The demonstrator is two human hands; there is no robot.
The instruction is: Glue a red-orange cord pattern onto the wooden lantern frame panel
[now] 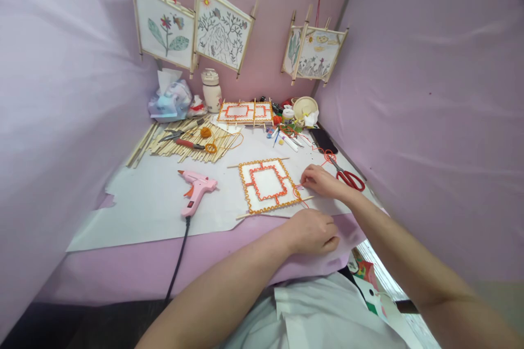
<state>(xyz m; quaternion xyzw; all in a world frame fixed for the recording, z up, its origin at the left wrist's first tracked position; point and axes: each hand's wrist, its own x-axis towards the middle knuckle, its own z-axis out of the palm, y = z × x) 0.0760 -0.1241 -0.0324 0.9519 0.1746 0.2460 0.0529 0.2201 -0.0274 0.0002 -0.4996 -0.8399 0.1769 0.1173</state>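
Observation:
A square white panel [268,182] framed with thin sticks lies flat, edged in wavy yellow yarn with a red-orange yarn rectangle inside. Just off its right side, my right hand [320,181] is closed, fingertips pinched at a loose red-orange yarn [306,204]. This strand runs down beside the panel towards my left hand [313,230]. My left hand is curled at the table's front edge, below the panel's lower right corner; its fingers hide whatever they hold. Red-handled scissors [350,177] lie right of my right hand, by a tangle of the same yarn [328,156].
A pink glue gun [197,191] lies left of the panel, its cord hanging over the front edge. Behind are bamboo sticks [184,147], pliers [190,144], a second panel [245,112], a bottle [212,90] and a phone [325,140]. Picture lanterns [223,30] hang above.

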